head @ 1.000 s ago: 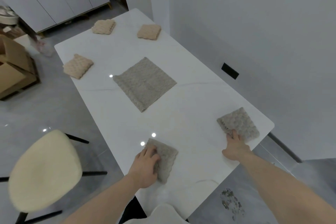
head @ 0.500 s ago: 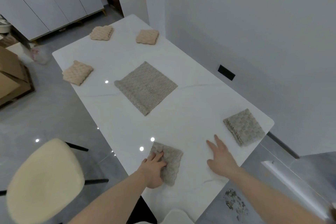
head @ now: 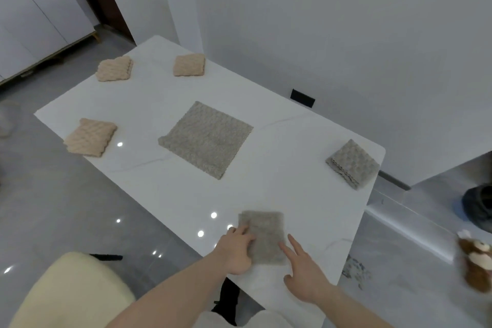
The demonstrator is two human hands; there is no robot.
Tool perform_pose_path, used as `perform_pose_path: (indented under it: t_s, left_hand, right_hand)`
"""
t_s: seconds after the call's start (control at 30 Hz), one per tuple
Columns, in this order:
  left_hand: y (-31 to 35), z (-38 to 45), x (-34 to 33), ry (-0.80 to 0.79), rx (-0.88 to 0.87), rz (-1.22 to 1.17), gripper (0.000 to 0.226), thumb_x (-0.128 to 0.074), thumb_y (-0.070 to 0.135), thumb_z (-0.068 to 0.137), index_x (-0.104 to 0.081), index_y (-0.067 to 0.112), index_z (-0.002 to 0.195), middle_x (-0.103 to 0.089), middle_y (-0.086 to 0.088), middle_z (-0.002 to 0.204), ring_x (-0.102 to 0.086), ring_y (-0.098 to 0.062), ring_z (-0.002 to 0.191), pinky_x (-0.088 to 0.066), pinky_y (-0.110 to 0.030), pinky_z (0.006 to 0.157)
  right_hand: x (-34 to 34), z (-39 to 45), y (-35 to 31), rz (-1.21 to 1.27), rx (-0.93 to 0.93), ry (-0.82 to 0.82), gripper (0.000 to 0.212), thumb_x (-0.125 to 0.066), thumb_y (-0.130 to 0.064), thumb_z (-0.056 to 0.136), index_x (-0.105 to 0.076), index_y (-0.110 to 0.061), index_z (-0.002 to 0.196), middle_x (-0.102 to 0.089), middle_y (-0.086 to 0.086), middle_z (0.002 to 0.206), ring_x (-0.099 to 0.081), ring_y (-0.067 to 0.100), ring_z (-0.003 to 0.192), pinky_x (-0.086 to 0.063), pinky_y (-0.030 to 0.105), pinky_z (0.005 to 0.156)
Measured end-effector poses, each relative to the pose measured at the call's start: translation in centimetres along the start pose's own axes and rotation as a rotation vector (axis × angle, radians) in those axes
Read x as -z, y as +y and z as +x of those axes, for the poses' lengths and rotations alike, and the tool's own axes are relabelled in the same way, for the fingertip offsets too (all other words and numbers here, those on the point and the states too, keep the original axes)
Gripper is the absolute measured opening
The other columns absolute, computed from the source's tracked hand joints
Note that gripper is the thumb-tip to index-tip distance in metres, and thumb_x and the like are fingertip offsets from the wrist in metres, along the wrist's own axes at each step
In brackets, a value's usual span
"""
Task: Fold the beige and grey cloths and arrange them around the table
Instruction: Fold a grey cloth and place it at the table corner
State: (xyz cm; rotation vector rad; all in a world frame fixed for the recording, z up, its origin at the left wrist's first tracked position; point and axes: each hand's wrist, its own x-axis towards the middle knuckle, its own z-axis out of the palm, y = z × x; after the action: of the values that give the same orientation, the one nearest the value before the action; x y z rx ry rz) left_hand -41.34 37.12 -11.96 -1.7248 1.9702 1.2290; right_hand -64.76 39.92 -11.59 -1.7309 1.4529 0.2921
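Head view: the left hand (head: 235,253) presses flat on the nearest folded grey cloth (head: 263,237) at the table (head: 306,210) edge; the right hand (head: 306,278), fingers spread, touches its side. Square it gently, then fold the flat grey cloth (head: 206,138) at the centre.

Three beige cloths (head: 114,69) with a bumpy weave sit at upper left; three grey cloths (head: 206,139) share that texture on the white, faintly veined table (head: 292,146).
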Motion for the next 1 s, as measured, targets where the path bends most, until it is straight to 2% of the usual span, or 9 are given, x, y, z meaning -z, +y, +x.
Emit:
perform_pose_path:
  t_s: [0.1, 0.23, 0.37, 0.43, 0.53, 0.6, 0.7, 0.83, 1.0]
  left_hand:
    - [-3.4, -1.8, -0.7, -0.041, -0.016, 0.073, 0.077, -0.053, 0.026, 0.073, -0.037, 0.035, 0.148, -0.024, 0.007, 0.157, -0.033, -0.027, 0.14, -0.038, -0.04, 0.11]
    - [-5.7, -4.8, 0.1, -0.075, 0.013, 0.094, 0.072, -0.054, 0.021, 0.086, -0.033, 0.026, 0.154, -0.021, 0.003, 0.163, -0.024, -0.029, 0.146, -0.034, -0.04, 0.116]
    - [-7.1, -6.2, 0.1, -0.032, 0.017, 0.058, 0.071, -0.051, 0.019, 0.088, -0.032, 0.025, 0.156, -0.019, 0.002, 0.165, -0.021, -0.027, 0.149, -0.029, -0.034, 0.119]
    - [-7.4, -6.8, 0.0, 0.0, 0.026, 0.031, 0.068, -0.049, 0.02, 0.091, -0.033, 0.025, 0.156, -0.017, 0.003, 0.167, -0.019, -0.026, 0.15, -0.028, -0.034, 0.12]
    - [-7.7, -8.0, 0.2, 0.051, 0.045, -0.001, 0.066, -0.052, 0.022, 0.091, -0.035, 0.026, 0.154, -0.017, 0.003, 0.167, -0.021, -0.027, 0.15, -0.029, -0.034, 0.119]
    - [-7.9, -8.9, 0.4, 0.053, 0.058, -0.009, 0.068, -0.056, 0.022, 0.088, -0.037, 0.026, 0.154, -0.016, 0.003, 0.167, -0.021, -0.026, 0.15, -0.03, -0.033, 0.118]
    - [-8.2, -10.1, 0.7, 0.088, 0.075, -0.025, 0.069, -0.057, 0.024, 0.086, -0.038, 0.026, 0.152, -0.015, 0.004, 0.167, -0.022, -0.023, 0.149, -0.033, -0.032, 0.117]
    - [-8.8, -11.6, 0.7, 0.155, 0.1, -0.026, 0.066, -0.057, 0.022, 0.086, -0.041, 0.027, 0.15, -0.017, 0.004, 0.166, -0.023, -0.021, 0.149, -0.032, -0.029, 0.116]
    - [-9.6, -13.2, 0.4, 0.198, 0.117, -0.019, 0.062, -0.058, 0.021, 0.088, -0.045, 0.026, 0.148, -0.021, 0.002, 0.165, -0.027, -0.023, 0.148, -0.027, -0.027, 0.117]
  right_hand:
    - [-1.8, 0.1, -2.2, 0.017, -0.038, -0.003, 0.084, -0.051, -0.021, 0.084, -0.014, -0.035, 0.158, 0.009, -0.012, 0.167, -0.041, 0.027, 0.139, -0.046, 0.031, 0.095]
    - [-4.1, -0.7, -4.6, 0.022, -0.1, -0.024, 0.082, -0.05, -0.02, 0.086, -0.016, -0.026, 0.16, 0.005, -0.005, 0.167, -0.035, 0.025, 0.144, -0.037, 0.03, 0.109]
    - [-4.8, -1.6, -5.4, 0.01, -0.124, -0.018, 0.081, -0.049, -0.019, 0.085, -0.018, -0.022, 0.159, -0.002, -0.001, 0.167, -0.037, 0.024, 0.143, -0.039, 0.03, 0.109]
    - [-4.4, -2.0, -5.5, -0.009, -0.128, 0.025, 0.08, -0.049, -0.017, 0.084, -0.02, -0.023, 0.158, -0.002, 0.0, 0.166, -0.039, 0.027, 0.139, -0.042, 0.031, 0.104]
    - [-3.7, -2.3, -5.7, -0.058, -0.099, 0.107, 0.082, -0.048, -0.013, 0.083, -0.017, -0.028, 0.157, 0.008, 0.0, 0.166, -0.03, 0.029, 0.141, -0.044, 0.03, 0.098]
    - [-3.4, -2.4, -6.2, -0.111, -0.075, 0.126, 0.083, -0.048, -0.013, 0.083, -0.015, -0.029, 0.157, 0.012, 0.0, 0.166, -0.019, 0.029, 0.146, -0.042, 0.033, 0.104]
    - [-3.4, -1.9, -7.2, -0.226, -0.031, 0.118, 0.081, -0.05, -0.016, 0.085, -0.016, -0.027, 0.158, 0.008, 0.004, 0.166, -0.002, 0.031, 0.152, -0.028, 0.039, 0.118]
    - [-4.0, -0.5, -9.0, -0.269, 0.013, 0.017, 0.076, -0.052, -0.021, 0.084, -0.028, -0.025, 0.155, -0.007, 0.005, 0.166, -0.01, 0.034, 0.15, -0.027, 0.04, 0.118]
    - [-5.6, 0.0, -9.5, -0.27, 0.015, -0.085, 0.075, -0.058, -0.025, 0.085, -0.032, -0.023, 0.156, 0.002, -0.002, 0.167, -0.004, 0.033, 0.152, -0.023, 0.04, 0.122]
